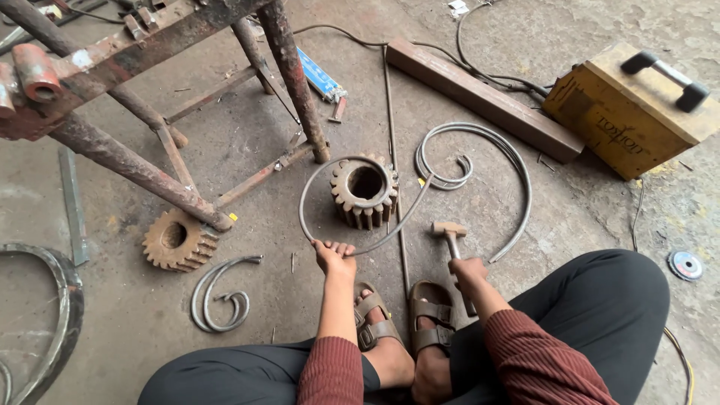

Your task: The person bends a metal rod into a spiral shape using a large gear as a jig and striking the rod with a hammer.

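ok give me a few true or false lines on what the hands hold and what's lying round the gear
1. The left hand grips a bent metal rod looped round a rusty gear. True.
2. The right hand holds a grinding disc. False: it holds a hammer; the disc lies on the floor.
3. A second gear lies beside the rusty stand. True.
4. The yellow box sits on the stand. False: it rests on the floor.

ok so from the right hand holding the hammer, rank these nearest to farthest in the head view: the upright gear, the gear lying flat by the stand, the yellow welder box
From the right hand:
1. Upright gear, just ahead and to the left, inside the bent rod loop.
2. Yellow welder box, far ahead on the right.
3. Flat gear, far left by the rusty stand.
The last two are fairly close in distance.
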